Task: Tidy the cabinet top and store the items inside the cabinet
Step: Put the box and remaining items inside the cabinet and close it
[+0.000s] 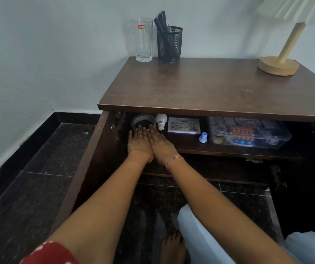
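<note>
Cabinet top (210, 88): glass (142, 39) and pen holder (169, 44) at back-L corner, just beside each other; lamp (278, 65) back R.
Door (88, 159): swung open on L, near L hand (139, 143).
Shelf (219, 151), low slot under top's front edge, L to R: tape roll (143, 120), bulb (161, 121), box (183, 125), blue cap (203, 137), clear container (248, 132).
Hands: both arms stretched in, palms down, side by side, touching. R hand (159, 141) just beside bulb. Fingers straight, not gripping; tips meet tape roll's front rim.
</note>
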Demonstrator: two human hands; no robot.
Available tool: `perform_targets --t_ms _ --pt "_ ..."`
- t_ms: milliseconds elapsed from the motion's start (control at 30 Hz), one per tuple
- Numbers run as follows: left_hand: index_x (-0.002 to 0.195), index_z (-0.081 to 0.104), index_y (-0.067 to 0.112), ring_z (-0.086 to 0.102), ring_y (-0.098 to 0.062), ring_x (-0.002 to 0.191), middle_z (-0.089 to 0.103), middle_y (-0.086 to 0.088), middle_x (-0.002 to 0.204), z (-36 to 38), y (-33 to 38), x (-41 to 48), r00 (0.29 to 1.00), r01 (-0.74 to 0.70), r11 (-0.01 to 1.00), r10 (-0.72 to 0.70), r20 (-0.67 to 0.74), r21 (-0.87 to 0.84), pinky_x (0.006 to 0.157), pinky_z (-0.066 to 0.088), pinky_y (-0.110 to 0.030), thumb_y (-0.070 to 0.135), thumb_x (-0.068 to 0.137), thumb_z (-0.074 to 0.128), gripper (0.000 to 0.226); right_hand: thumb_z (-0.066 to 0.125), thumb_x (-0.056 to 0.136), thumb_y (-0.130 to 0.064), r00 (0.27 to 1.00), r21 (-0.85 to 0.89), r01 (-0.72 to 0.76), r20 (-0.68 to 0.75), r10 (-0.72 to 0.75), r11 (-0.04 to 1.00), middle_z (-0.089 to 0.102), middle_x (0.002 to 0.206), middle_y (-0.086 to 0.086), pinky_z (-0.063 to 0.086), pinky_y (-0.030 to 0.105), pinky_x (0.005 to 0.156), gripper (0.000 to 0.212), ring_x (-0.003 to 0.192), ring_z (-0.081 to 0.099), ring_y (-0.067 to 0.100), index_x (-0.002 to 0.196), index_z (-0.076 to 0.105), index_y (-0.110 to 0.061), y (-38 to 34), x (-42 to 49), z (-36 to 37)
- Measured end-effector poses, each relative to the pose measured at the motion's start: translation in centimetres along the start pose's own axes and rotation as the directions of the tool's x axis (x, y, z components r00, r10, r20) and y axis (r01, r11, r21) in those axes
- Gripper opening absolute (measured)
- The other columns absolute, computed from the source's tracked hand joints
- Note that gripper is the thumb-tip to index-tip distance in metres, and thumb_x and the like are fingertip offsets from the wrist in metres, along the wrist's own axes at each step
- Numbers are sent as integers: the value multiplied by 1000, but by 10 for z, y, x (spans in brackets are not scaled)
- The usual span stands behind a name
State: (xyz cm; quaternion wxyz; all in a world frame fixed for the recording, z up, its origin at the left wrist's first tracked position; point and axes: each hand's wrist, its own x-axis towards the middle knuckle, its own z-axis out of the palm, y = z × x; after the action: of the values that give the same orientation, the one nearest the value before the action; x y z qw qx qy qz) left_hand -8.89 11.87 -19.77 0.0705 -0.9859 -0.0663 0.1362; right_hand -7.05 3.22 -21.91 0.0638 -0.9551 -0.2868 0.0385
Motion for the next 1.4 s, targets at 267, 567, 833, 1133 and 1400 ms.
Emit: perform_targets --t_ms 267,567,833,1133,1400 --pt "148 -18 8 -17 -22 146 -23 -12 156 8 -3 -20 997 -29 968 11 -76 -248 121 -4 -40 29 93 47 87 32 99 -9 990 -99 58 -121 -70 993 -17 158 14 12 33 122 64 149 -7 24 151 -6 -5 -7 -15 -7" --pt "149 -11 4 -9 -21 148 -11 -13 159 -22 -4 -67 987 -21 969 -19 -161 -247 122 2 -38 26 94 44 81 35 98 -11 985 -173 126 -96 -144 977 -14 159 10 11 34 123 67 149 -6 20 151 -6 -7 -16 -53 -49" --pt "151 2 6 1 -20 148 -2 -10 160 -54 -4 -110 948 -102 959 14 -318 -263 119 11 -36 27 98 40 69 49 96 -22 977 -316 210 103 -187 925 -7 160 8 13 36 122 76 149 0 21 151 -2 -10 -5 -91 -124" --pt "151 1 5 -2 -21 148 -5 -10 160 -77 -28 -141 923 -30 995 -10 -384 -97 120 8 -39 26 97 40 69 33 100 -39 978 -464 207 70 -198 861 -4 161 6 8 35 121 69 149 -2 18 151 -3 -10 10 -129 -187" --pt "150 -7 3 -9 -24 148 -15 -13 158 -67 -45 -150 975 49 995 -66 -210 -83 120 2 -42 33 97 40 77 23 98 -51 968 -469 -239 -179 174 850 -19 157 11 -2 38 121 75 146 -16 23 149 -13 -8 86 -204 -170"
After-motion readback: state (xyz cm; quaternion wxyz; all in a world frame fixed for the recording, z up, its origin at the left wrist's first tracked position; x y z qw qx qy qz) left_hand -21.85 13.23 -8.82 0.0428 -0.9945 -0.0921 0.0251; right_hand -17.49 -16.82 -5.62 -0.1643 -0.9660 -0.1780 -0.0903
